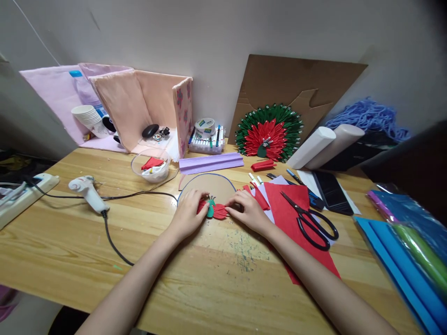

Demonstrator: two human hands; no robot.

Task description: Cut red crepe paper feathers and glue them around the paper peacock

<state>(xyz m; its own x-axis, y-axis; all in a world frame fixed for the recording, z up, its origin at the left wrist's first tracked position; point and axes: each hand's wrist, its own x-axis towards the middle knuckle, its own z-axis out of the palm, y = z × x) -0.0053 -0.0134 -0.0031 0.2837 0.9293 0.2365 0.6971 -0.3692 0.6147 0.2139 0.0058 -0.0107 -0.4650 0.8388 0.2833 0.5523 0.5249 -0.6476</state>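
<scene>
A cardboard disc (209, 183) edged in blue lies on the table in front of me. At its near edge sit red crepe paper petals (220, 211) with a small green paper bird cutout (210, 209) among them. My left hand (188, 209) is closed over the left-side petals, its thumb against the green cutout; part of the red paper is hidden under it. Thumb and fingers of my right hand (247, 209) pinch at the outer tip of a right-side petal.
A hot glue gun (89, 194) with its cable lies left. Black-handled scissors (310, 221) rest on red paper (289, 209) at right. Behind stand a plastic bowl (153, 174), a purple paper strip (211, 163), a marker box (207, 142) and a red-green peacock craft (268, 132).
</scene>
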